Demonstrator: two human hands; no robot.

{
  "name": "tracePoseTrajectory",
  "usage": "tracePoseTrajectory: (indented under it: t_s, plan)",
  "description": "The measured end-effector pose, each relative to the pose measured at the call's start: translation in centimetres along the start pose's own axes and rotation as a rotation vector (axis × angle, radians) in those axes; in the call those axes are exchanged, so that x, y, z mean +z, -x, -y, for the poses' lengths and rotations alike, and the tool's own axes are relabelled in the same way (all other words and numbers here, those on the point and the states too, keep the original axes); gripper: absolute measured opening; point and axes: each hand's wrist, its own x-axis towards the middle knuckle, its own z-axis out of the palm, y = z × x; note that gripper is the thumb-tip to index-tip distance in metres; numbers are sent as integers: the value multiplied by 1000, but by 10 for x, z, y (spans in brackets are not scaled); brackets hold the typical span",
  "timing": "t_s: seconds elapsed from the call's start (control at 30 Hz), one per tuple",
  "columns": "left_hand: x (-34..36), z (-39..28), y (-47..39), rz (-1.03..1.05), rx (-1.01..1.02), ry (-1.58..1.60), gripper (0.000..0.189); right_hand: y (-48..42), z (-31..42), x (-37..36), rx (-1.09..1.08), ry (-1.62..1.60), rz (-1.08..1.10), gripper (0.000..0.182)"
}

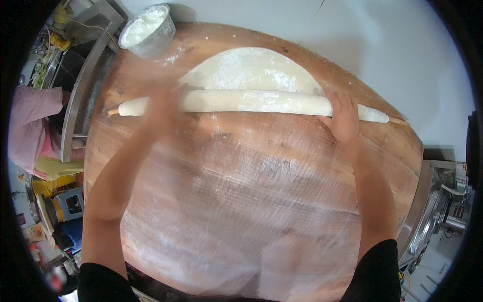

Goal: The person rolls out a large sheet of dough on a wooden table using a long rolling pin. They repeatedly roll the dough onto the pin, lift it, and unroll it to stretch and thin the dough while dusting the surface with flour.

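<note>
A long wooden rolling pin (398, 121) lies crosswise, wrapped in a sheet of dough (256, 102), with bare wood showing at both ends. Beyond the roll, the unrolled part of the flour-dusted dough sheet spreads flat in a half-round. My right hand (344, 117) grips the wrapped roll near its right end, fingers over the top and thumb on the near side. Motion blurs my left hand (164, 107) at the left part of the roll. Its fingers are too smeared to show whether they hold the dough or pass over it.
The floured wooden board (241, 211) stretches from the far wall towards my body. A tub of flour (147, 32) stands at its far left corner. Metal shelving (77, 94) with cloths (34, 124) borders the left side; metal equipment (428, 215) borders the right.
</note>
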Motion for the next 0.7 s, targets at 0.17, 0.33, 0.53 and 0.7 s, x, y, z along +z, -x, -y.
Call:
tracePoseTrajectory:
  t_s: [0.17,0.33,0.53,0.7]
  plan:
    - [22,-23,-57,120,59,55,65,-5,-40,6,12,94,-47,62]
    - [31,-39,-128,141,2,38,63,-21,-64,10,166,42,-59,59]
    - [-24,-68,-112,275,-247,160,41,-10,-51,-60,497,-187,252,47]
    - [24,-65,-24,-103,-46,178,54,77,-52,-20,262,-92,64,42]
